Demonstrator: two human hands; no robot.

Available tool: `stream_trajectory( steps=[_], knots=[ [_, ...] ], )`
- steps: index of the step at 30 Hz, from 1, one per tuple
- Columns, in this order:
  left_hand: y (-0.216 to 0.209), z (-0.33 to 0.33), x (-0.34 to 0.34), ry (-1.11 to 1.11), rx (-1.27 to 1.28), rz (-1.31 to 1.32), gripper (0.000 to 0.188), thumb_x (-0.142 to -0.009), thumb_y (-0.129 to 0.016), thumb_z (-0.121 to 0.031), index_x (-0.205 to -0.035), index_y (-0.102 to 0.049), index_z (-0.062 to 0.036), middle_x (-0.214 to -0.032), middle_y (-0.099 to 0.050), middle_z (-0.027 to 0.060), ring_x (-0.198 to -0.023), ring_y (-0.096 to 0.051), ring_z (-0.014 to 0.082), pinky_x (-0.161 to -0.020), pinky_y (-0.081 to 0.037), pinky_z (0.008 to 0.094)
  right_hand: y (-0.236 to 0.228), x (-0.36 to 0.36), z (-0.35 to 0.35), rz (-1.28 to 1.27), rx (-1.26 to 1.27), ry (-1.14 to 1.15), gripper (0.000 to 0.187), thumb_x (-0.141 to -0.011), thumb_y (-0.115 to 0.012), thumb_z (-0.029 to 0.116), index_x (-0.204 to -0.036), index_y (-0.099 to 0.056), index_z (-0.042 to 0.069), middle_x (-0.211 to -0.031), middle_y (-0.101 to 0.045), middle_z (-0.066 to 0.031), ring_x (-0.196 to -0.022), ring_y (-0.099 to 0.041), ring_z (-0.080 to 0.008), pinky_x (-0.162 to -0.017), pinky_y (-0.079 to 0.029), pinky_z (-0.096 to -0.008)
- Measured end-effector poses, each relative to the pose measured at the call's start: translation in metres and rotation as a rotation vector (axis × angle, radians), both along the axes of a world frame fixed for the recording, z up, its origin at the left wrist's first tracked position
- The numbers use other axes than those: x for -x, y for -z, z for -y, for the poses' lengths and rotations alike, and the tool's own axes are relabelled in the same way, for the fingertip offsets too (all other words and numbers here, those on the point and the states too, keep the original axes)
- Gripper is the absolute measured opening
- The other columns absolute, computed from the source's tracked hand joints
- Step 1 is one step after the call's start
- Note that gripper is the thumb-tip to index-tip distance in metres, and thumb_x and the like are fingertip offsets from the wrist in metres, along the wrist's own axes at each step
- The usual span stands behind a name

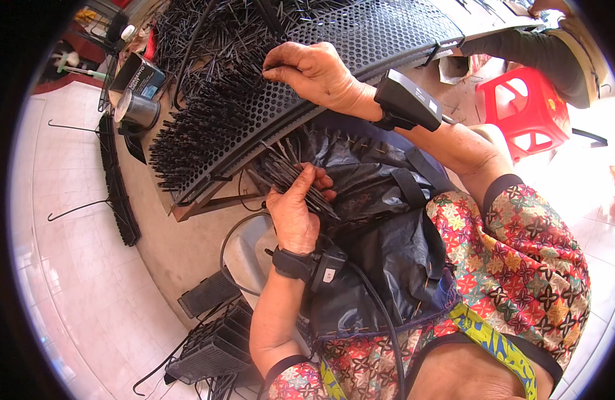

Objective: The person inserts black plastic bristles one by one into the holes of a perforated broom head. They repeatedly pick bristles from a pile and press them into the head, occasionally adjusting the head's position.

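A long, curved black perforated panel [361, 40] lies slanted in front of me. Many short dark strips [201, 137] stand upright in the holes of its left part. Over the boundary between the filled and bare holes is my right hand [317, 75], its thumb and fingers pinched together. Whatever sits between those fingertips is too small to make out. Below the panel's near edge, my left hand [295, 210] is closed around a bundle of thin dark strips [284, 168]. A black apron [381, 227] covers my lap beneath it.
Loose dark strips [187, 40] are heaped behind the panel. A metal cup [139, 110] and a dark box [137, 77] stand at left. A red stool [524, 110] and another person's sleeve [527, 60] are at right. Black slatted parts [211, 347] lie on the floor below.
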State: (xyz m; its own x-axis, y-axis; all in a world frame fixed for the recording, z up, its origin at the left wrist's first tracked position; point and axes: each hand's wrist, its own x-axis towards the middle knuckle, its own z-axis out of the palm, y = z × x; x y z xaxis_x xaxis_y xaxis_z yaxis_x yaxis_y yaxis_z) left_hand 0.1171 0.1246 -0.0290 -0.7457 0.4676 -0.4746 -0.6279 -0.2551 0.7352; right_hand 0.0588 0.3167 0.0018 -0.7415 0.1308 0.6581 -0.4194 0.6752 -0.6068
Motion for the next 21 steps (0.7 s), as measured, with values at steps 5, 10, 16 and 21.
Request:
stream_trajectory(
  steps=[5,10,16,21],
  knots=[
    [0.000,-0.001,-0.001,0.011,0.019,-0.006,0.014,-0.083,-0.064,-0.011,-0.092,-0.057,-0.0030,-0.079,-0.063,0.0092,-0.067,-0.062,0.0188,-0.053,-0.051,0.0302,-0.015,0.022,-0.006,-0.017,-0.102,-0.151,0.013,-0.083,-0.062,0.007,-0.093,-0.062,-0.001,-0.073,-0.066,-0.0109,-0.066,-0.066,-0.0157,-0.061,-0.053,-0.0255],
    [0.000,0.000,-0.001,0.014,0.024,-0.013,0.014,-0.083,-0.064,-0.011,-0.092,-0.057,-0.0028,-0.079,-0.063,0.0091,-0.068,-0.062,0.0183,-0.054,-0.051,0.0300,-0.032,0.031,-0.014,0.098,-0.168,-0.353,0.015,-0.085,-0.059,0.007,-0.096,-0.061,-0.003,-0.079,-0.066,-0.0110,-0.072,-0.066,-0.0155,-0.066,-0.054,-0.0257],
    [0.003,0.000,0.000,0.023,0.024,-0.011,0.013,-0.083,-0.064,-0.010,-0.092,-0.057,-0.0028,-0.079,-0.063,0.0090,-0.067,-0.062,0.0180,-0.054,-0.051,0.0297,-0.029,0.029,-0.009,0.087,-0.109,-0.204,0.016,-0.084,-0.061,0.008,-0.096,-0.061,-0.003,-0.075,-0.066,-0.0108,-0.068,-0.066,-0.0149,-0.062,-0.053,-0.0254],
    [0.002,0.001,0.000,0.030,0.040,-0.023,0.015,-0.083,-0.065,-0.011,-0.093,-0.057,-0.0033,-0.080,-0.063,0.0090,-0.068,-0.062,0.0191,-0.055,-0.051,0.0302,-0.030,0.043,-0.003,0.112,-0.301,-0.027,0.014,-0.083,-0.062,0.010,-0.091,-0.064,-0.001,-0.072,-0.066,-0.0127,-0.063,-0.065,-0.0229,-0.061,-0.053,-0.0310]
  ],
)
